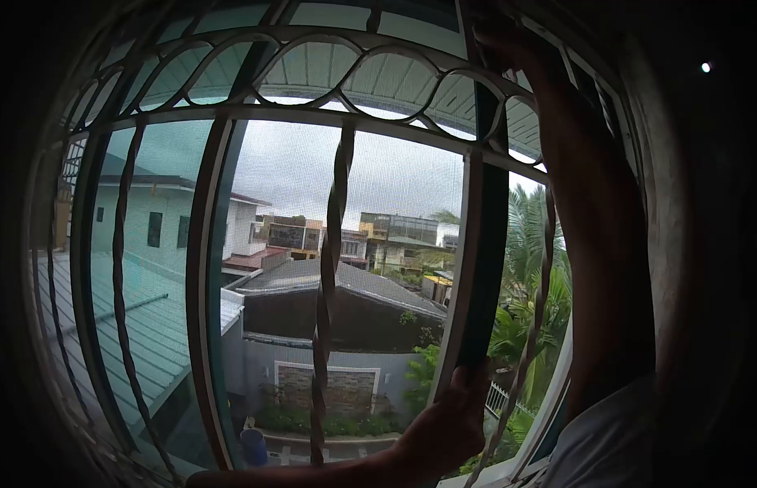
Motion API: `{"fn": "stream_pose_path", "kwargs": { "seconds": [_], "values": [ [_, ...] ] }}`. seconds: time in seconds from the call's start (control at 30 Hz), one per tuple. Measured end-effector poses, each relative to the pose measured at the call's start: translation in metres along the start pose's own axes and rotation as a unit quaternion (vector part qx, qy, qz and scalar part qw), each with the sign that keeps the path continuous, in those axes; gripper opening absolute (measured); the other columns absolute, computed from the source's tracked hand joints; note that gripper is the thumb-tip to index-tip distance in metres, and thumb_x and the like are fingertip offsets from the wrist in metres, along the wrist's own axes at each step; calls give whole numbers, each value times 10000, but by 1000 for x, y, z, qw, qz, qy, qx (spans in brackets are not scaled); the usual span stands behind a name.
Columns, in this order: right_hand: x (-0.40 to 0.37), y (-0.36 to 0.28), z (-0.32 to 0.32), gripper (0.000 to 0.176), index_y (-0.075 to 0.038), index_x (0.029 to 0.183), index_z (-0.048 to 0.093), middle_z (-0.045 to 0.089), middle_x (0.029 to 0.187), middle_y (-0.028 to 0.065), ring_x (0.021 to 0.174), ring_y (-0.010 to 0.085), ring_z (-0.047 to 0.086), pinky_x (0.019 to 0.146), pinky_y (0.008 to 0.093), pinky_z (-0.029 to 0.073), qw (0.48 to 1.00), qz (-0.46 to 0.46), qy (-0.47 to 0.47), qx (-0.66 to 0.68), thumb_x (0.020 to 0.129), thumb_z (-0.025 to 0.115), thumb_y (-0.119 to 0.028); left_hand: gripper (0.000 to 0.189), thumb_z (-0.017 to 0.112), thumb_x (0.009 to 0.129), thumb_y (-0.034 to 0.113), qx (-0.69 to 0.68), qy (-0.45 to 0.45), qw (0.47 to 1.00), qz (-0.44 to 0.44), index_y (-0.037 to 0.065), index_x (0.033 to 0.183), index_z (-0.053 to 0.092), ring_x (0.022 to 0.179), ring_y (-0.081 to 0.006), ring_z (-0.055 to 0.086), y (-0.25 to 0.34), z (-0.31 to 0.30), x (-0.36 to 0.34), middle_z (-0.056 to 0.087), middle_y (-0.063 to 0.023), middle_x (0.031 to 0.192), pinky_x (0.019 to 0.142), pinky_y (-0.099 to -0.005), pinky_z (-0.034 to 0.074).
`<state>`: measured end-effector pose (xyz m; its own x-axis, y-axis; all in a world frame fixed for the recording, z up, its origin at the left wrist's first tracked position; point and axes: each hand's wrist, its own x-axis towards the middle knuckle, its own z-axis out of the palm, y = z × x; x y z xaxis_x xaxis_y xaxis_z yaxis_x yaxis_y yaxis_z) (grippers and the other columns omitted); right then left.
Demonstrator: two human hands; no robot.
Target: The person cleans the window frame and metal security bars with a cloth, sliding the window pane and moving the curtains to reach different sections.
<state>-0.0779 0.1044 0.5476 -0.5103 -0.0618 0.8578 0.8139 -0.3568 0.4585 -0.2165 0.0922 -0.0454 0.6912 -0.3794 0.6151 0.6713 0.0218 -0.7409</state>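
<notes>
- Your screen frame [461, 276] stands upright in the window opening, its mesh [403, 175] beyond the metal grille [323, 325].
- Your left hand [443, 427] is at the lower part of the frame's right upright; the fingers are curled in and appear to grasp its edge.
- Your right hand [500, 45] is raised near the top of the same side; it is too dark to tell whether those fingers grip or merely rest.
- Judged from the placement, one hand high and one low would steady a tall, narrow upright and limit tilting.
- Your right arm [594, 211] passes in front of the grille's right end, its pale sleeve [606, 443] low at the side.
- Surface and room: the wall [663, 203] beside the opening is in deep shadow, with one small light [706, 67]. Outside are roofs, palm leaves [529, 244] and a cloudy sky.
</notes>
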Motion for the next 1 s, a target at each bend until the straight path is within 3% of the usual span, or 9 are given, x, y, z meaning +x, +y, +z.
{"fn": "stream_pose_path", "kwargs": {
  "seconds": [0.07,0.2,0.33,0.43,0.53,0.67,0.77,0.93,1.0],
  "values": [
    [-40,-77,-84,650,-58,1582,324,534,1422,308,1161,390,618,981,503,539,950,215,-136,182,967,522,-131,418,642,796,248,-331,-10,943,-22,-87,1015,763,1365,-462,489,-15,1,7,600,-344,1342,1058,-551,421],
    [-63,-41,-78,283,-78,1077,753,741,962,203,875,352,736,786,491,580,995,-99,13,1,908,629,-269,375,665,769,218,-378,-5,925,-22,-72,981,771,1374,-462,473,-28,-6,4,600,-352,1331,1068,-554,416],
    [-52,-43,-85,297,-112,1139,745,739,1054,188,958,350,723,832,503,570,971,94,-166,-143,896,630,-238,440,685,835,203,-321,-46,946,10,-80,1170,721,1375,-450,483,-31,-7,9,670,-242,1282,990,-563,510],
    [-34,-15,-27,236,-84,1030,753,733,957,232,871,350,728,812,514,565,989,-104,104,-33,849,628,-170,443,677,847,191,-338,-64,939,8,-89,1189,707,1377,-452,480,-31,-6,8,662,-247,1296,985,-558,520],
    [-12,-27,-30,546,-26,1363,602,673,1212,253,1055,356,667,959,496,537,967,210,-91,115,819,630,-53,442,670,860,191,-330,-48,942,32,-93,1198,701,1377,-455,480,-31,-6,9,649,-253,1314,992,-567,516],
    [-33,-23,-38,335,6,1107,682,689,1078,234,928,314,681,804,434,547,991,55,-88,-89,778,631,-23,445,657,874,195,-313,-48,948,20,-105,1200,691,1379,-460,474,-29,-5,7,635,-269,1322,993,-582,513],
    [-78,-47,-70,46,-21,837,585,610,819,153,758,250,578,697,412,461,970,-116,47,208,802,556,-32,435,663,856,188,-309,-39,950,7,-116,1165,700,1367,-453,484,-26,-5,6,647,-267,1292,1011,-595,488],
    [-108,-24,-106,27,-13,784,584,578,680,190,619,323,571,606,458,460,993,7,-115,35,792,568,8,377,665,822,201,-289,-9,957,-6,-74,1069,739,1359,-427,478,-21,-1,-3,646,-225,1242,1058,-593,440],
    [-131,-34,-124,50,-9,784,620,634,716,211,677,379,652,602,460,498,966,-12,224,129,791,573,4,386,649,831,219,-302,-8,953,-20,-59,1085,739,1380,-419,454,-22,0,-5,635,-213,1272,1073,-593,424]
  ]
}}
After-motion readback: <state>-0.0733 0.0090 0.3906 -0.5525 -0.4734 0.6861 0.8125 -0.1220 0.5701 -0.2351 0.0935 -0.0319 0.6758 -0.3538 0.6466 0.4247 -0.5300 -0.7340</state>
